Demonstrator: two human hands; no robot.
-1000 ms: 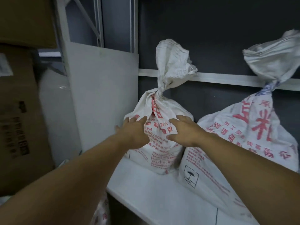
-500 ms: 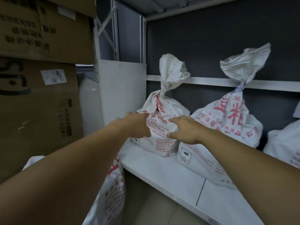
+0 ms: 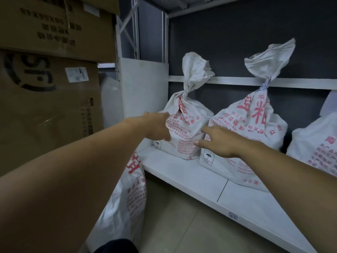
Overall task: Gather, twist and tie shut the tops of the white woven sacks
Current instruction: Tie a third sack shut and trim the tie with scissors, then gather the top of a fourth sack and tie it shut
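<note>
Two white woven sacks with red print stand on a white shelf (image 3: 184, 172). The left sack (image 3: 187, 128) has its top twisted into a neck. The sack to its right (image 3: 255, 125) is tied at the neck with a pale cord. My left hand (image 3: 156, 127) reaches to the left sack's left side with relaxed fingers. My right hand (image 3: 218, 141) hovers in front of the gap between the two sacks, fingers straight, holding nothing. A third sack (image 3: 317, 143) shows at the right edge. Another sack (image 3: 127, 194) stands on the floor under my left arm.
Stacked brown cardboard boxes (image 3: 47, 99) fill the left side. A white panel (image 3: 144, 86) closes the shelf's left end, and a dark back wall with a white rail (image 3: 228, 80) lies behind the sacks. A tiled floor (image 3: 182, 225) lies below the shelf.
The view has pulled back from the shelf, so more sacks and boxes show. Both hands have drawn back from the left sack's front and no longer press on it.
</note>
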